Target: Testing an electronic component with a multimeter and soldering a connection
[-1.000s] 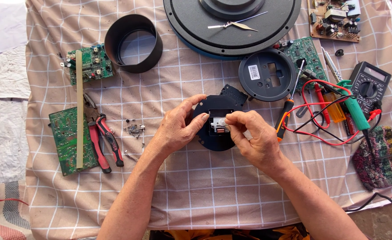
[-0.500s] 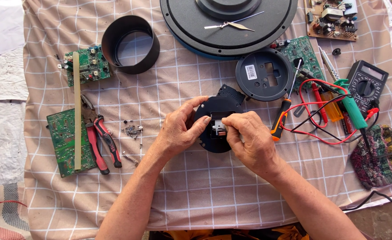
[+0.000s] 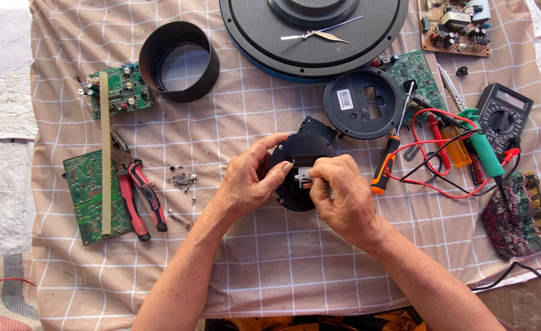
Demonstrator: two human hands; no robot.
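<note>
Partly, both hands (image 3: 295, 187) hide the black round part (image 3: 295, 153) they grip.

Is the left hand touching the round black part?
Touching. The head view shows the left hand gripping the round black part at its left edge, thumb on its face.

Bright, even daylight — soft shadows, sharp focus throughout.
</note>
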